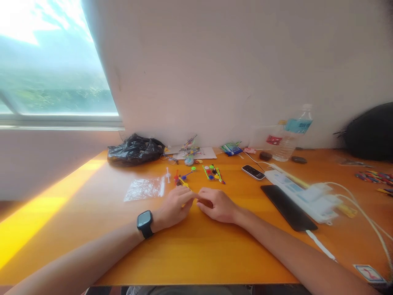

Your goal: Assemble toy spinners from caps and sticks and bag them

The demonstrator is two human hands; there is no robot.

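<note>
My left hand [175,205], with a black smartwatch [145,223] on the wrist, rests on the orange table [215,254] with fingers curled, touching fingertips with my right hand [216,204]. Both hands pinch together at the middle, over a small yellow piece [185,184] that barely shows. What sits between the fingers is too small to name. Just beyond the hands lie several small colourful plastic sticks and round pieces [211,172].
A clear plastic bag [144,188] lies left of the hands, a black bag [135,149] by the wall. To the right are a black phone [288,207], a white power strip [303,192] with cables, a small remote [253,172], and a water bottle [291,135].
</note>
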